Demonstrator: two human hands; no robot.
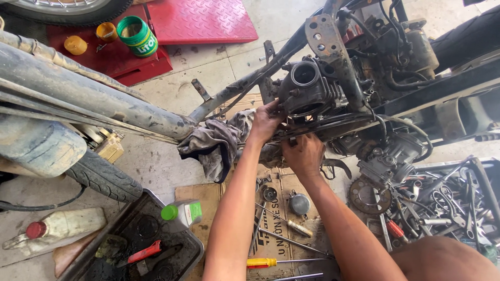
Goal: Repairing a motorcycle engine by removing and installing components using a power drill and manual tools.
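Note:
A stripped motorcycle frame with its engine cylinder (307, 86) exposed fills the upper right. My left hand (265, 122) presses against the left side of the engine, fingers curled on the metal just below the round intake opening. My right hand (304, 153) reaches under the engine from below, fingers closed around a part I cannot make out. A dirty grey rag (213, 143) hangs over the frame tube right beside my left hand.
Flattened cardboard (281, 218) carries a yellow-handled screwdriver (263, 262), rods and small parts. A black oily tray (140, 239) with a green-capped bottle (182, 213) lies lower left. A tray of wrenches (448, 200) sits right. A red ramp (198, 21) and green grease tub (136, 35) lie beyond.

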